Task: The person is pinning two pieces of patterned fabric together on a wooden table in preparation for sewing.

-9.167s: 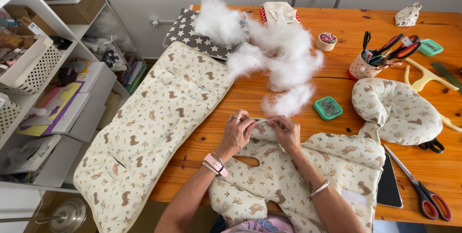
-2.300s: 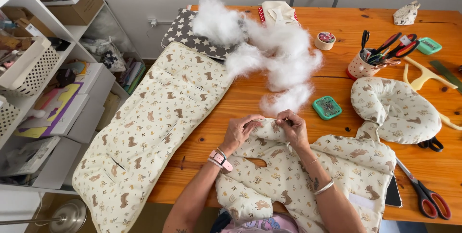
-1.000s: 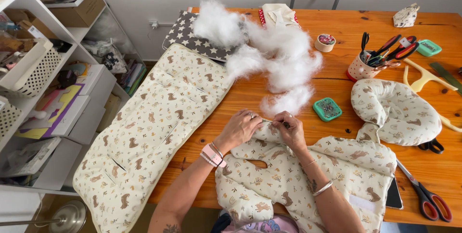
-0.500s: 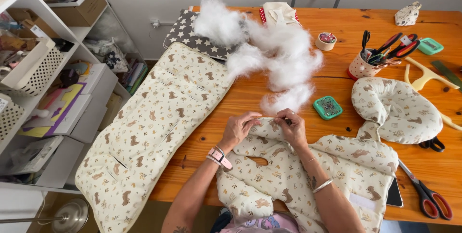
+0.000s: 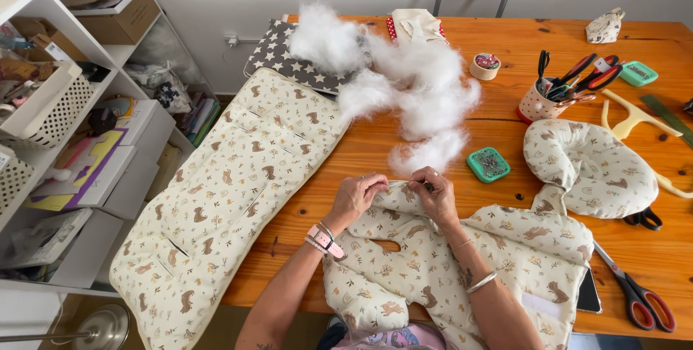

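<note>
My left hand (image 5: 356,197) and my right hand (image 5: 436,195) both pinch the top edge of a cream padded cushion piece (image 5: 433,267) printed with small animals; it lies on the orange wooden table (image 5: 505,130) in front of me. The fingertips almost meet over the fabric edge. Just beyond them lies a heap of white stuffing fibre (image 5: 415,86). A small green pin box (image 5: 488,164) sits right of the hands. A pink watch is on my left wrist, a bangle on my right.
A long quilted mat (image 5: 231,191) in the same print hangs off the table's left edge. A curved stuffed pillow (image 5: 588,166), a cup of scissors (image 5: 552,93), red-handled scissors (image 5: 635,296), a star-print cushion (image 5: 285,54) and white shelving (image 5: 65,119) at left surround me.
Both hands stay on the cushion's top edge with only small finger shifts. The left forearm has swung slightly back toward the piece over the last second.
</note>
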